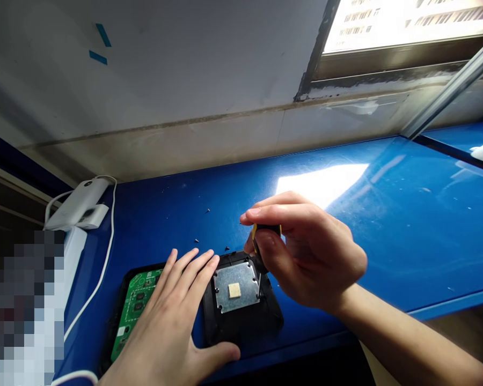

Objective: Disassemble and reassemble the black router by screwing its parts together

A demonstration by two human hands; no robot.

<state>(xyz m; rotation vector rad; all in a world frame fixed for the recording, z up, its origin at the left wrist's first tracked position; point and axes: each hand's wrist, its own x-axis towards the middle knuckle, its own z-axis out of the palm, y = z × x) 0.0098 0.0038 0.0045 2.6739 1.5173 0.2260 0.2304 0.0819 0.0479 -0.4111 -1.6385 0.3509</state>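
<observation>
In the head view, my right hand is closed round the black and yellow handle of a screwdriver. Its thin shaft points down to the right edge of a silver metal plate, which has a pale square pad in its middle. The plate sits in a black plastic housing. My left hand lies spread, its fingertips by the housing's upper left edge and its thumb near the lower edge. Partly under that hand is a green circuit board in a black shell. Whether the screwdriver tip sits in a screw I cannot tell.
Several small screws, among them one screw, lie on the blue table behind the housing. A white power adapter with a white cable stands at the left. Behind the table rises a wall with a window.
</observation>
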